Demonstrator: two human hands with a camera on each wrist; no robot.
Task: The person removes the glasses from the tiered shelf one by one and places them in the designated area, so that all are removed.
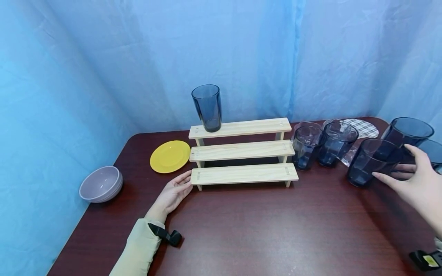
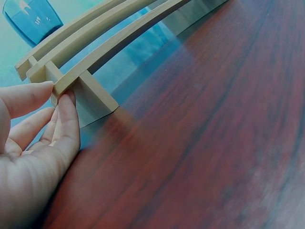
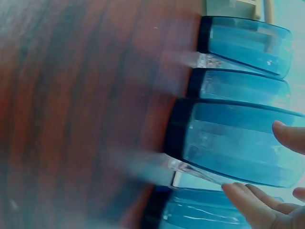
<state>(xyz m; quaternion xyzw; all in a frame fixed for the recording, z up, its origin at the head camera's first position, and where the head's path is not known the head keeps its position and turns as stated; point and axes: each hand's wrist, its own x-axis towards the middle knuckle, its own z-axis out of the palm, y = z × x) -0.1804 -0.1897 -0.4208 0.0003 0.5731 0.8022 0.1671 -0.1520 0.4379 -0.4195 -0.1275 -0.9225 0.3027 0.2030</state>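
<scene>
A three-tier wooden shelf rack (image 1: pixel 241 174) stands mid-table. My left hand (image 1: pixel 177 191) pinches the left end of its lowest board, thumb above and fingers beneath in the left wrist view. On the top tier, toward the left, a blue-tinted drinking glass (image 1: pixel 208 111) stands upright. At the far right, my right hand (image 1: pixel 416 180) reaches around the right side of another blue glass (image 1: pixel 366 163), thumb and fingers spread. In the right wrist view the thumb overlaps this glass (image 3: pixel 228 143), with the fingertips right at its edge; its base is on the table.
Two blue glasses, one nearer the rack (image 1: pixel 304 149) and one beside it (image 1: pixel 335 143), have clear ones behind. More blue glasses (image 1: pixel 409 128) stand behind my right hand. A white gridded disc (image 1: pixel 362 127), yellow plate (image 1: pixel 169 157) and stacked pale bowls (image 1: pixel 101 184) lie around.
</scene>
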